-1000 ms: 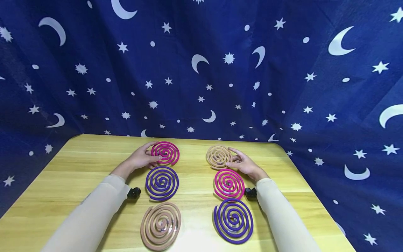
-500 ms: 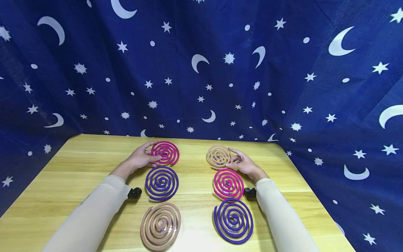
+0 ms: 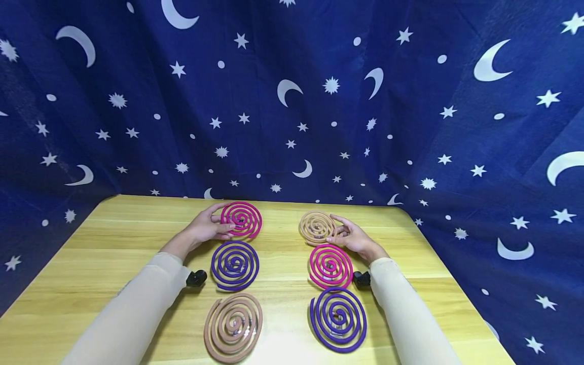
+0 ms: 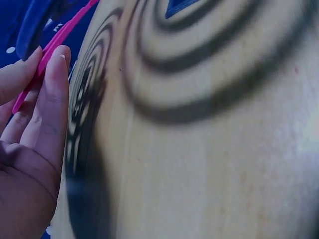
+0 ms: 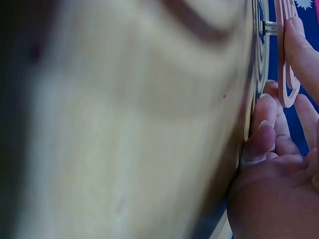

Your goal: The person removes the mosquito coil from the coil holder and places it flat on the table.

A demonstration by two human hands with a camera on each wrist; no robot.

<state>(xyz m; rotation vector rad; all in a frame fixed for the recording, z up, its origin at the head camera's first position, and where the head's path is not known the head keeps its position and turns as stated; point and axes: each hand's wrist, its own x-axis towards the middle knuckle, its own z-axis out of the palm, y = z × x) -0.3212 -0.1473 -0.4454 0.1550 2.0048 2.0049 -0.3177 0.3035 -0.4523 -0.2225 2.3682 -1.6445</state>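
Note:
In the head view, my left hand (image 3: pixel 204 226) pinches the left edge of a pink mosquito coil (image 3: pixel 241 219) at the far left. The left wrist view shows that pink coil (image 4: pixel 62 34) edge-on between thumb and fingers, raised over the table, its spiral shadow below. My right hand (image 3: pixel 358 238) grips the right edge of a tan mosquito coil (image 3: pixel 317 226) at the far right. Seen from the right wrist, the thumb lies on this tan coil (image 5: pixel 283 74), which overlaps a small shiny stand (image 5: pixel 270 28); curled fingers are low near the tabletop.
Nearer on the left are a purple coil (image 3: pixel 235 262) and a tan coil (image 3: pixel 234 323). On the right, a pink coil (image 3: pixel 331 265) and a purple coil (image 3: pixel 339 318) follow toward the front. The wooden table (image 3: pixel 283 284) ends at a starry blue curtain (image 3: pixel 260 91).
The left pink coil has shifted slightly up and to the right in the head view, with the left hand holding it. My right hand and its tan coil stay practically still.

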